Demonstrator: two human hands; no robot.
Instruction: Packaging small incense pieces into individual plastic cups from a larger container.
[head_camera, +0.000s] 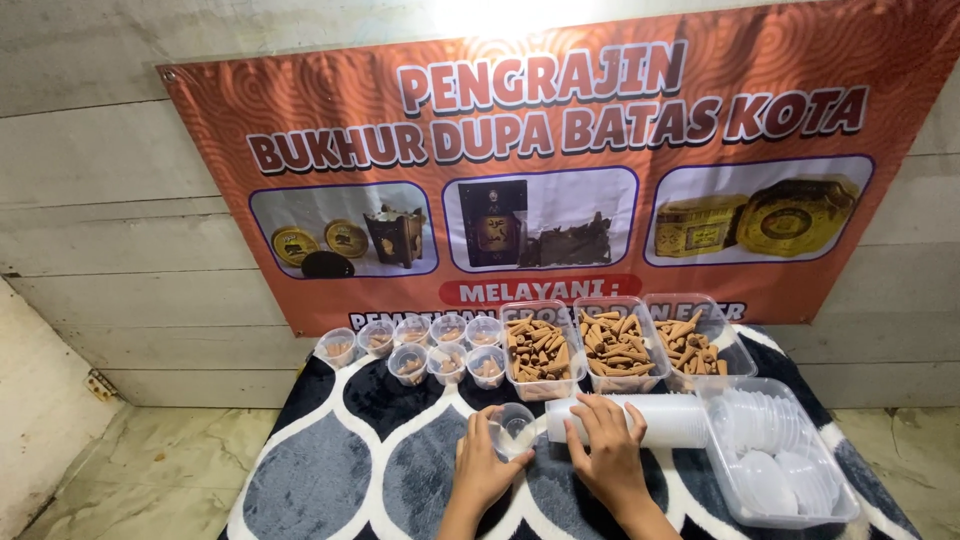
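Curled around a small clear plastic cup (515, 428), the left hand (482, 462) pinches its rim, while the right hand (606, 450) lies with fingers spread flat on a sleeve of stacked translucent cups (640, 420) lying sideways on a plush blue-grey patterned rug (340, 470). Behind them sit three clear tubs of brown cones (617, 345), filled little cups (430, 348), and a tray of round white lids (775, 455).
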